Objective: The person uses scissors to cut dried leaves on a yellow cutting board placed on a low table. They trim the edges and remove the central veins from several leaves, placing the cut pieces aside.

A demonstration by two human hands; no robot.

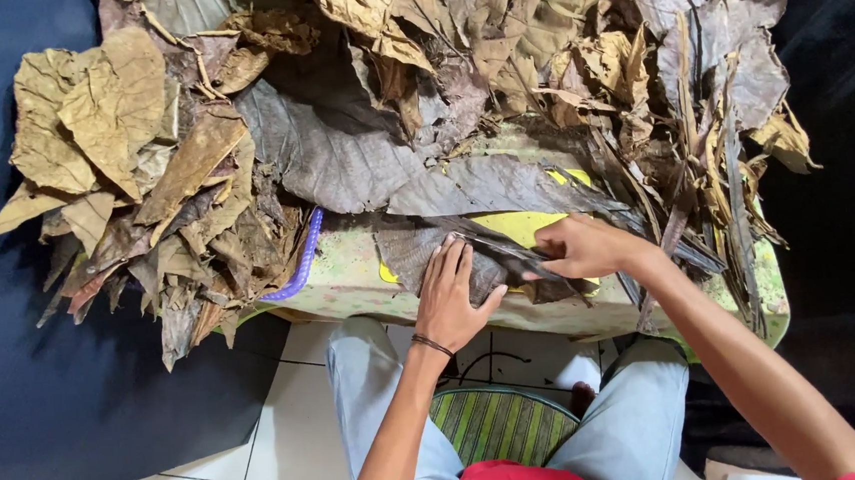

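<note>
Far left: loose heap of dry tan leaves point(115, 142) hung over the table's edge, past the purple tray rim point(301, 264). Nothing pinned them; I judged a bump to the table would have slid them onto the dark mat point(37, 398).

Centre: my left hand point(449, 299) lay flat, fingers spread and straight, gripping nothing, pressing a grey-brown dried leaf point(413, 251) onto the pale floral table point(345, 281). Risk: leaf looked brittle, so hard palm pressure could have cracked it along the veins.

Right of that: my right hand point(584, 247) was closed in a pinch on a dark leaf strip point(509, 254) running along that same leaf. A pull against the pinned leaf could have torn the blade instead of stripping clean.

Far right: stiff curled stems point(714, 180) stood close by my right forearm; an elbow swing might have dragged that pile off.
</note>
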